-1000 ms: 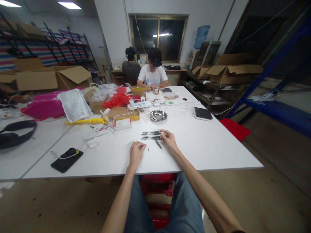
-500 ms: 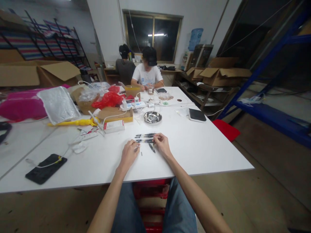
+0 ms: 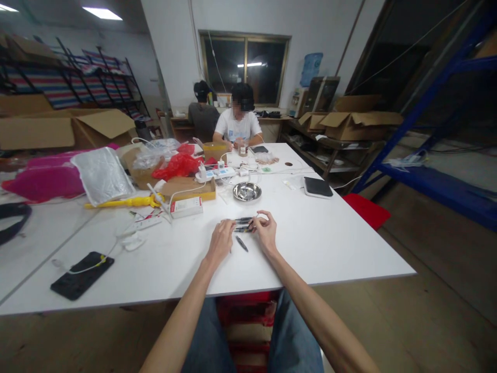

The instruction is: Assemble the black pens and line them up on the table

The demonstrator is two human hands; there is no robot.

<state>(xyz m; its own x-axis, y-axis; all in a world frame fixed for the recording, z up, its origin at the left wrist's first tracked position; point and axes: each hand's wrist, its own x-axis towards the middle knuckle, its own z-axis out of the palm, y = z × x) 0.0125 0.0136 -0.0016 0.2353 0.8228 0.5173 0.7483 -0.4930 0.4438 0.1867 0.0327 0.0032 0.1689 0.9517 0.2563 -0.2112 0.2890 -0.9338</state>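
Several black pens (image 3: 243, 221) lie side by side on the white table, partly covered by my hands. My left hand (image 3: 221, 241) is closed at the near left end of the row, its fingertips bent together. Whatever is between them is too small to make out. My right hand (image 3: 266, 231) pinches a thin, dark pen piece at the right end of the row, close above the pens. A separate black pen barrel (image 3: 242, 244) lies slanted on the table between my hands, touched by neither.
Beyond the pens stands a shiny metal bowl (image 3: 247, 191). A white box (image 3: 186, 207), a power strip (image 3: 215, 173) and red plastic bags (image 3: 178, 165) lie to the left. A black phone (image 3: 82, 275) is near the front edge. A person (image 3: 238, 124) sits opposite.
My left hand has moved up and right to the pen ends. The right hand has lifted slightly with its thin piece, away from the loose barrel. The camera view has shifted a little.
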